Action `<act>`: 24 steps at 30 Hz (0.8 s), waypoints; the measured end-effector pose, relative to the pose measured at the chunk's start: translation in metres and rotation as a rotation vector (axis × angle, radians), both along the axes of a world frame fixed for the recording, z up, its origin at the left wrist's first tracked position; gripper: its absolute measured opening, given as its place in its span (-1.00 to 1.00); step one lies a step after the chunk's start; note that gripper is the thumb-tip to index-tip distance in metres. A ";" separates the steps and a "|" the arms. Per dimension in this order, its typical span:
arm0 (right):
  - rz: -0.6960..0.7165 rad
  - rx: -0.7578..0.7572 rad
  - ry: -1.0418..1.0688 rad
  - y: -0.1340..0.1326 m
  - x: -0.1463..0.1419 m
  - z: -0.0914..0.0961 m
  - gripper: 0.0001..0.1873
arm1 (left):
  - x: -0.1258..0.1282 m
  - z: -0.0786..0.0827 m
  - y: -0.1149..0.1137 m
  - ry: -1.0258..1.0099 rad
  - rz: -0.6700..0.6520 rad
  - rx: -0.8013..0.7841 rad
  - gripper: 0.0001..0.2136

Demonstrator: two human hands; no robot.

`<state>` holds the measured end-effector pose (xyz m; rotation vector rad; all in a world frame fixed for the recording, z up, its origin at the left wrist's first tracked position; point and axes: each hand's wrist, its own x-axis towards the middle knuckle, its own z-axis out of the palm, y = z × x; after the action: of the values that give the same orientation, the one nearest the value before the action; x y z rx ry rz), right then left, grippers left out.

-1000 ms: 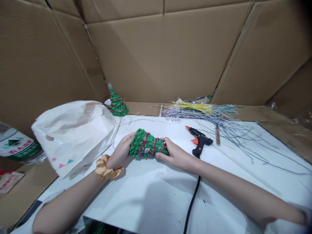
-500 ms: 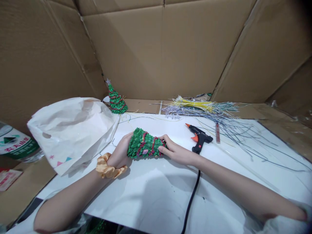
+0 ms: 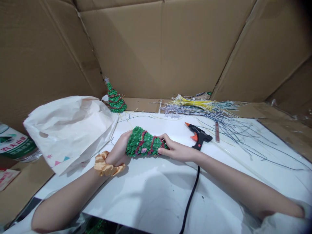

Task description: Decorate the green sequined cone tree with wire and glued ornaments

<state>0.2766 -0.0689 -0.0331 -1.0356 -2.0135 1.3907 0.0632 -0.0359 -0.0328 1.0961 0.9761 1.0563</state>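
Note:
A green sequin Christmas tree [image 3: 143,145] with red trim lies on its side just above the white board [image 3: 151,191]. My left hand [image 3: 119,151], with a gold scrunchie at the wrist, grips its wide base end. Its narrow tip end is pinched by the fingers of my right hand [image 3: 174,150]. Both hands are closed on the tree.
A black hot glue gun [image 3: 199,138] lies right of my hands, its cord running toward me. A finished small tree [image 3: 114,97] stands at the back. A white paper bag [image 3: 70,128] lies left. Bundled yellow and grey wires [image 3: 209,109] spread at the back right. Cardboard walls surround the table.
The tree and both hands have stayed together, shifting slightly left and away in view. My right fingers have crept a little along the tip.

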 end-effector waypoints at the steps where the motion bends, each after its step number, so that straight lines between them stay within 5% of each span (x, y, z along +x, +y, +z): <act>1: 0.016 -0.018 0.008 0.000 0.000 0.001 -0.74 | 0.000 0.001 -0.001 0.002 0.005 -0.004 -0.86; 24: -0.037 0.099 -0.057 -0.001 -0.003 0.004 -0.84 | 0.005 0.006 -0.006 0.008 0.094 -0.006 -0.85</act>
<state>0.2739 -0.0699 -0.0294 -1.0744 -2.0706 1.2425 0.0679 -0.0418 -0.0271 1.0590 1.0454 1.1252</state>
